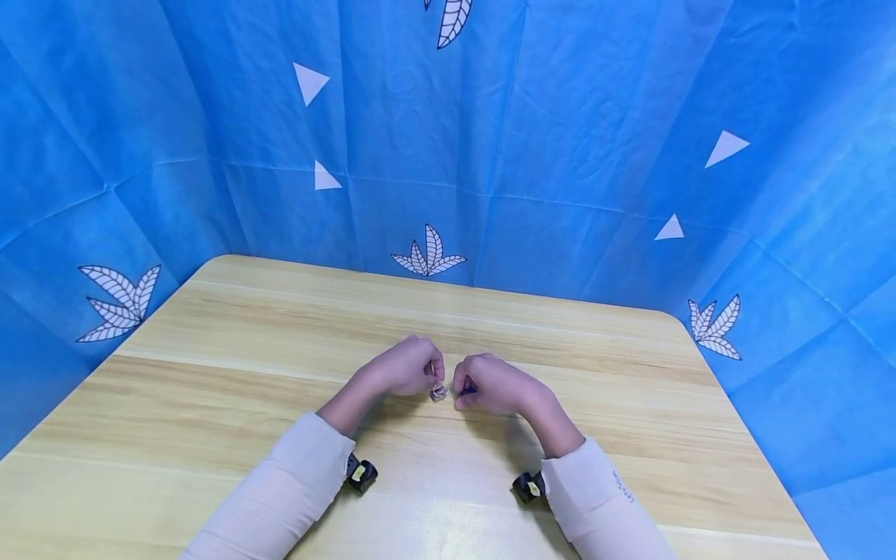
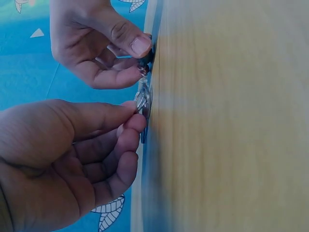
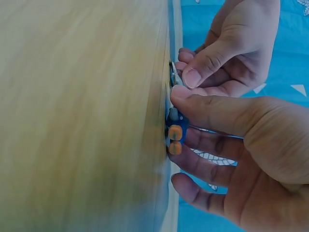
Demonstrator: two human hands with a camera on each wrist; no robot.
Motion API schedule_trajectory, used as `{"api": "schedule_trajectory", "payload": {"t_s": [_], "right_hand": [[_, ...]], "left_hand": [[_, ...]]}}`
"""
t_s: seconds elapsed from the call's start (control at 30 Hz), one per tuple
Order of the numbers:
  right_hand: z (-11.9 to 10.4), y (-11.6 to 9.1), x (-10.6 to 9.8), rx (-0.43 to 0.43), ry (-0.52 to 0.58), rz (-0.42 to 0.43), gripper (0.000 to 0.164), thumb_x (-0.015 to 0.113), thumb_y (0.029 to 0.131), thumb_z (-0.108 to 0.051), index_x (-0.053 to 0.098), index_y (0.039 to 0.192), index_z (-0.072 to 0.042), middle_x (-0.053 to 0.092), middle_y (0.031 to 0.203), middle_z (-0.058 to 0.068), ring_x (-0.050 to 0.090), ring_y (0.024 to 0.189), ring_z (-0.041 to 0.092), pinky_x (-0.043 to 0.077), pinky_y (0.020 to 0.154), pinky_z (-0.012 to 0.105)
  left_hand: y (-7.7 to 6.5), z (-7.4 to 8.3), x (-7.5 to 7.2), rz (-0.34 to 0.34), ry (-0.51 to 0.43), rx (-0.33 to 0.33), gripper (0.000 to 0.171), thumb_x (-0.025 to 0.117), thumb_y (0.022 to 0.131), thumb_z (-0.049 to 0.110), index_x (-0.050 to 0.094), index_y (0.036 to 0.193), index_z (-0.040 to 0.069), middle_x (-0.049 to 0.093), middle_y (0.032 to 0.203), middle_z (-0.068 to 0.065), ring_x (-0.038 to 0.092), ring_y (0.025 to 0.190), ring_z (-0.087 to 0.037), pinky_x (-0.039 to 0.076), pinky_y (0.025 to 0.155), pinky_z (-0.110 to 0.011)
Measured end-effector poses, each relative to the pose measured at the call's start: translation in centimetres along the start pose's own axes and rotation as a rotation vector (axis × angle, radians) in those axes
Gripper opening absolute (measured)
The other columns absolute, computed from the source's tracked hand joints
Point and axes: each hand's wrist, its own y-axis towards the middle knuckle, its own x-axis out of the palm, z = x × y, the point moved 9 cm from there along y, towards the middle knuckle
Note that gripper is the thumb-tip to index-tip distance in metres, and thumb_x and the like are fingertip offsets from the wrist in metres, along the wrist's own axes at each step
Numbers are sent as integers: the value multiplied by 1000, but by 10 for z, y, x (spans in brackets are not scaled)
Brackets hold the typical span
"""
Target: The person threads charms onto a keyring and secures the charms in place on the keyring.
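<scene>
Both hands meet low over the middle of the table. My left hand (image 1: 413, 365) pinches a shiny metal ring (image 2: 143, 100) between thumb and index finger, its other fingers curled below. Across from it, my right hand (image 1: 495, 384) grips a small blue figurine (image 3: 183, 124) with two orange feet (image 3: 175, 133), part of it hidden by the thumb and fingers. A short silvery chain (image 2: 144, 77) runs between the ring and the figurine. The fingertips of the two hands are close together, right at the tabletop in both wrist views.
The light wood table (image 1: 280, 327) has rounded far corners. A blue cloth (image 1: 434, 117) with white leaves and triangles hangs behind it and along both sides. Black wrist straps (image 1: 361, 476) show at the cuffs of the pale sleeves (image 1: 280, 490).
</scene>
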Motion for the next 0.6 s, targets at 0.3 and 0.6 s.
{"api": "schedule_trajectory", "payload": {"t_s": [0.3, 0.6], "right_hand": [[2, 1, -1, 9, 8, -10, 12, 80, 90, -9, 73, 100, -7, 66, 88, -4, 57, 77, 10, 52, 74, 27], [-1, 0, -11, 32, 5, 16, 6, 76, 94, -11, 72, 99, -8, 68, 91, -5, 60, 83, 11, 53, 78, 31]], "left_hand": [[1, 0, -2, -10, 3, -13, 15, 75, 89, 2, 74, 79, 12, 63, 70, 7, 55, 65, -11, 46, 63, -25], [-3, -10, -5, -4, -48, -96, 12, 74, 94, 10, 73, 83, 14, 66, 78, 6, 60, 72, -12, 51, 70, -29]]}}
